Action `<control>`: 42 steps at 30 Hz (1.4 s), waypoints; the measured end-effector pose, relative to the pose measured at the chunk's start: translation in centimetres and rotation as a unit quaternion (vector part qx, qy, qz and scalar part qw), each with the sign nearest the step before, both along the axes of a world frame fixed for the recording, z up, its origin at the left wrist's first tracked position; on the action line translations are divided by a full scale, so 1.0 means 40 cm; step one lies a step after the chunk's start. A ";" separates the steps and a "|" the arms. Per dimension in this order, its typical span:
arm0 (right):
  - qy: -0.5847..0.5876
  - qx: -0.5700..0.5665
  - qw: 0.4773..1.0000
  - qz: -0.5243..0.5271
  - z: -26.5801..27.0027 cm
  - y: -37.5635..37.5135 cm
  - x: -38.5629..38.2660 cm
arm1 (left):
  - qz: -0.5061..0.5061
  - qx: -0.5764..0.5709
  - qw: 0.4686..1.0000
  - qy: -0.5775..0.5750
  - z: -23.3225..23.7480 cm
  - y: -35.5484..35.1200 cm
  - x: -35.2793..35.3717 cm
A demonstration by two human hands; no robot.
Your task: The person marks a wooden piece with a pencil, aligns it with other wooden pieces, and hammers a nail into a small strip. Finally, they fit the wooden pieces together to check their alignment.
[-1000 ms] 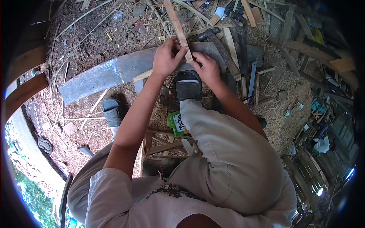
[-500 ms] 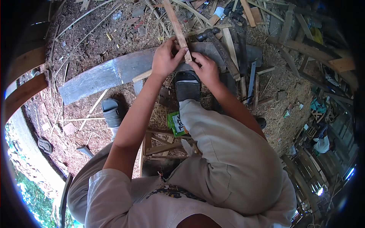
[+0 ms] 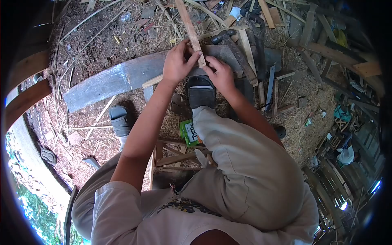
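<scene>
A long thin wooden slat (image 3: 188,25) runs from the top of the view down to my hands. My left hand (image 3: 177,62) grips its lower end, thumb over the wood. My right hand (image 3: 221,72) presses against the same end from the right, fingers curled on it. Both hands rest over a wide grey plank (image 3: 118,78) lying on the ground. My right foot in a grey shoe (image 3: 201,92) is planted just below the hands, against the plank.
A hammer (image 3: 223,36) lies just above my right hand. Wood strips and offcuts (image 3: 269,87) litter the right side. My left shoe (image 3: 121,120) stands on straw-covered soil. A green packet (image 3: 189,132) lies by a small wooden frame (image 3: 176,157) under my legs.
</scene>
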State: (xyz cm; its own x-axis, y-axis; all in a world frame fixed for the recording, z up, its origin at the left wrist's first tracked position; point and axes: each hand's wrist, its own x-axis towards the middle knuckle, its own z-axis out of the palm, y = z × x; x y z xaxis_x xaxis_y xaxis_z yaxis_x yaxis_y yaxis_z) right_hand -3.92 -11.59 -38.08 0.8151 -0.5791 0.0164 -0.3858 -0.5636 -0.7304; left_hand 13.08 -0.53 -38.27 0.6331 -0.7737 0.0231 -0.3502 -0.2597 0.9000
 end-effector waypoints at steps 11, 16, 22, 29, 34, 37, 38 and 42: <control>-0.080 0.217 0.966 -0.116 -0.036 -0.003 -0.070 | 0.011 0.015 1.000 0.003 0.001 0.000 -0.003; -0.025 0.075 0.994 -0.070 0.037 -0.019 -0.093 | 0.010 -0.004 1.000 0.004 -0.003 -0.003 -0.002; -0.069 -0.087 0.991 0.076 0.050 -0.068 0.014 | 0.012 -0.004 1.000 0.000 0.000 -0.003 -0.003; -0.060 -0.105 0.982 0.146 0.005 -0.108 0.026 | 0.008 0.017 1.000 0.009 0.003 -0.003 -0.005; -0.075 -0.071 0.983 0.150 0.011 -0.114 0.033 | 0.010 0.021 0.999 0.025 -0.002 -0.001 -0.005; -0.084 -0.061 0.983 0.149 0.006 -0.116 0.039 | 0.007 0.026 1.000 0.015 0.006 -0.002 -0.003; -0.082 -0.058 0.984 0.146 0.001 -0.116 0.037 | 0.005 0.029 0.999 0.014 0.007 -0.002 -0.004; -0.072 -0.065 0.984 0.148 -0.001 -0.117 0.036 | 0.007 0.019 0.999 0.027 -0.004 -0.001 -0.006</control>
